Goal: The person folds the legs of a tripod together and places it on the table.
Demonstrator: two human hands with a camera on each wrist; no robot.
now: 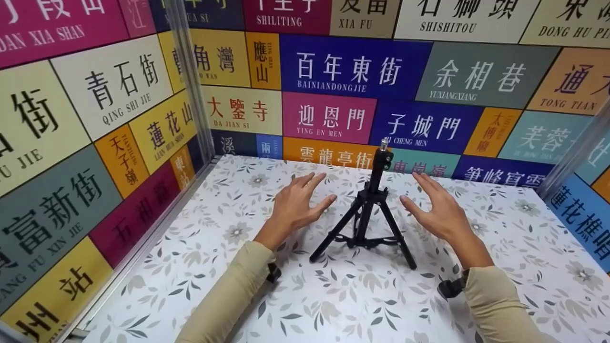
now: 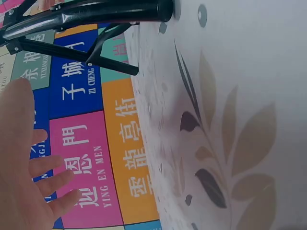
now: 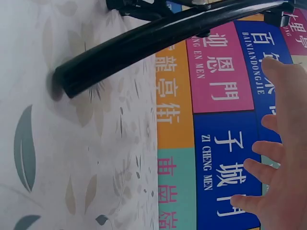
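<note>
A black tripod (image 1: 365,214) is standing upright on the table, a little right of the middle of the head view. Its legs (image 1: 336,230) are splaying outward, presumably so that their wide footing is steadying the narrow column unaided. The left hand (image 1: 298,201) and the right hand (image 1: 441,212) are hovering on either side, near but not touching it, thumbs pointing inward; the fingers are hanging loose and spread, grasping nothing. This placing is probably leaving both within easy reach of the stand. In both wrist views its tubes are looking smooth and glossy, while a silvery stud (image 1: 384,143) is topping the column. Beige sleeves (image 1: 228,290) are covering the forearms. The table (image 1: 352,305) is wearing a white covering printed with grey and tan leaves and flowers. Across the upper frame, a wall (image 1: 329,128) is showing colourful rectangles bearing Chinese characters and Latin letters.
</note>
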